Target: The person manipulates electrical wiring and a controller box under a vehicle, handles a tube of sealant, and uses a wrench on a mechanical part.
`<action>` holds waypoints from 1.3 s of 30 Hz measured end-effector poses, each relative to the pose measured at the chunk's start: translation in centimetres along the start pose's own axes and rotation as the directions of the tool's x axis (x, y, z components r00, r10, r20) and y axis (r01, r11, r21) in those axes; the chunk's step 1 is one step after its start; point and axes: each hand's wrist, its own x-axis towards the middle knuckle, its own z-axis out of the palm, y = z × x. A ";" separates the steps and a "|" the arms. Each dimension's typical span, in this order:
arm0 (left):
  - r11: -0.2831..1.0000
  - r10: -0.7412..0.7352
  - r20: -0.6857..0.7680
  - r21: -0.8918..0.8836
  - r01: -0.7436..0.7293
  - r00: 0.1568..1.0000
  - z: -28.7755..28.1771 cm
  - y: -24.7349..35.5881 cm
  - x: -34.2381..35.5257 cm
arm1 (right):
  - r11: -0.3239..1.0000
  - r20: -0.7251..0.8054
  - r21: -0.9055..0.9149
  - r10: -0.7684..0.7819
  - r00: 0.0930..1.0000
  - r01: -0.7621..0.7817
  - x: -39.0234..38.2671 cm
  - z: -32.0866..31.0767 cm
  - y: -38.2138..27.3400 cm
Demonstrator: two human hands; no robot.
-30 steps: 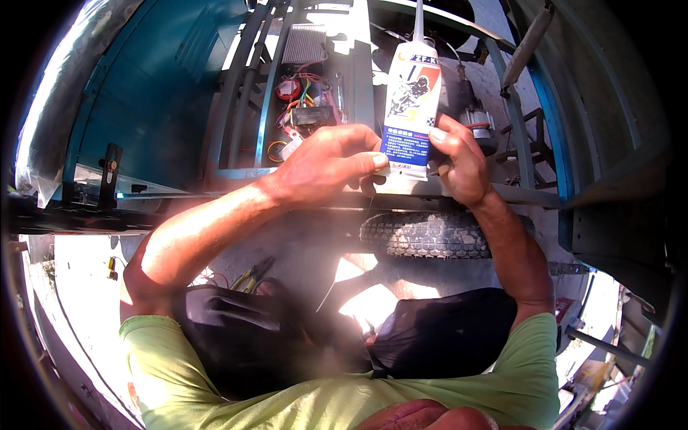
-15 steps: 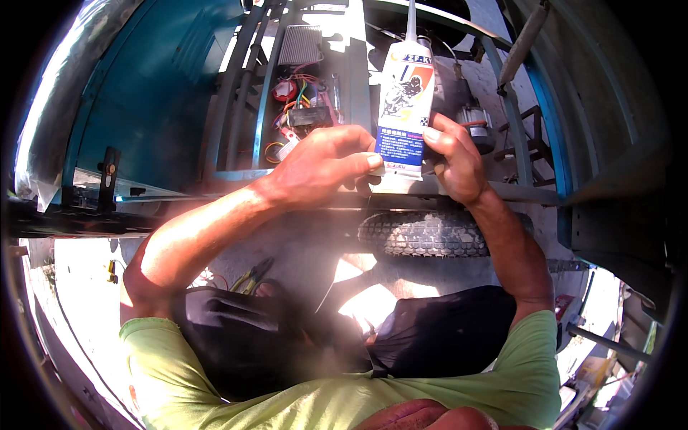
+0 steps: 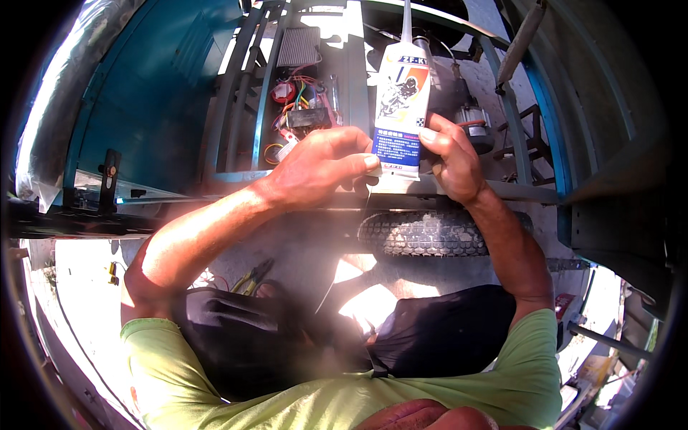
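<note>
Upright above the metal frame I hold a white sealant-type tube (image 3: 403,93) with a long pale nozzle, a picture of a rider and a blue lower panel. My left hand (image 3: 322,163) pinches its lower left edge between thumb and fingers. On the other side, my right hand (image 3: 456,158) grips the right edge, thumb on the front and fingers behind. A thin strand hangs below my left hand; whether the fingers hold it I cannot tell. What is printed on the tube's back is hidden.
Behind the tube are a finned metal box (image 3: 299,47), tangled coloured wires (image 3: 307,99) and a motor (image 3: 471,118) within the frame. A treaded tire (image 3: 430,233) lies beneath the frame's near bar. Yellow-handled pliers (image 3: 251,278) are by my left leg; a blue panel (image 3: 143,100) stands at left.
The tube has shifted slightly to the left, with both hands keeping their grip. More of the thin strand below my left hand now shows.
</note>
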 end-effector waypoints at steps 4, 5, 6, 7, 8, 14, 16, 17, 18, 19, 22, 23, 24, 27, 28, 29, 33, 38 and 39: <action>1.000 -0.015 0.004 -0.023 0.015 1.000 0.0 0.1 -0.1 | 1.000 0.008 0.005 0.014 1.000 -0.014 0.0 0.0 -0.1; 0.999 -0.021 0.010 -0.025 0.022 1.000 0.1 0.3 -0.1 | 1.000 -0.009 0.017 -0.011 1.000 0.011 0.0 0.0 0.0; 0.999 -0.029 0.014 -0.028 0.029 0.999 0.1 0.6 -0.1 | 0.999 -0.023 0.030 -0.036 0.999 0.036 0.0 0.1 0.2; 0.999 -0.037 0.017 -0.031 0.037 0.999 0.1 0.7 -0.1 | 0.997 -0.038 0.043 -0.059 0.997 0.061 0.0 0.2 0.3; 0.999 -0.033 0.022 -0.043 0.034 0.999 0.2 0.7 0.0 | 0.997 -0.046 0.052 -0.057 0.997 0.060 -0.1 0.3 0.2; 0.996 -0.030 0.018 -0.087 0.031 0.999 0.1 0.7 -0.3 | 0.996 -0.049 0.069 -0.058 0.997 0.061 0.0 0.7 0.0; 0.995 -0.035 0.022 -0.088 0.037 0.999 0.1 0.8 -0.3 | 0.998 -0.042 0.032 -0.057 0.997 0.058 0.0 0.3 0.2; 0.996 -0.034 0.023 -0.084 0.036 0.999 0.1 0.8 -0.3 | 0.998 -0.046 0.040 -0.043 0.998 0.045 0.0 0.1 0.4; 0.996 -0.035 0.025 -0.081 0.037 0.999 0.1 0.9 -0.3 | 0.998 -0.049 0.050 -0.030 0.998 0.032 -0.1 -0.1 0.6; 0.996 -0.035 0.026 -0.077 0.037 0.999 0.1 0.9 -0.3 | 0.998 -0.053 0.059 -0.016 0.998 0.019 -0.1 -0.2 0.7; 0.997 -0.042 0.033 -0.058 0.044 0.999 0.0 0.9 -0.3 | 0.996 -0.073 0.087 -0.022 0.997 0.029 -0.2 0.7 0.1; 0.998 -0.047 0.030 -0.051 0.048 0.998 0.0 0.9 -0.4 | 0.995 -0.073 0.094 -0.025 0.997 0.032 -0.1 0.8 0.1; 0.998 -0.051 0.029 -0.044 0.052 0.998 0.0 1.0 -0.4 | 0.994 -0.076 0.099 -0.028 0.997 0.036 -0.1 0.9 0.1; 0.997 -0.061 0.025 -0.041 0.062 0.998 0.0 1.1 -0.5 | 0.995 -0.072 0.089 -0.030 0.997 0.037 -0.1 0.8 0.0; 0.997 -0.063 0.024 -0.043 0.064 0.998 0.0 1.1 -0.5 | 0.996 -0.070 0.081 -0.030 0.997 0.035 -0.1 0.8 0.0; 0.998 -0.059 0.023 -0.037 0.060 0.998 0.0 1.1 -0.4 | 0.998 -0.068 0.061 -0.029 0.997 0.033 -0.1 0.5 0.3; 0.998 -0.057 0.028 -0.020 0.057 0.998 0.1 1.2 -0.3 | 0.998 -0.059 0.029 -0.050 0.997 0.051 0.0 -0.3 1.0; 0.998 -0.052 0.026 -0.025 0.053 0.998 0.0 0.8 -0.3 | 0.996 -0.038 0.057 -0.068 0.997 0.070 0.1 0.6 0.1; 0.998 -0.053 0.025 -0.019 0.054 0.998 0.0 0.8 -0.3 | 0.996 -0.035 0.062 -0.064 0.997 0.066 0.1 0.7 0.0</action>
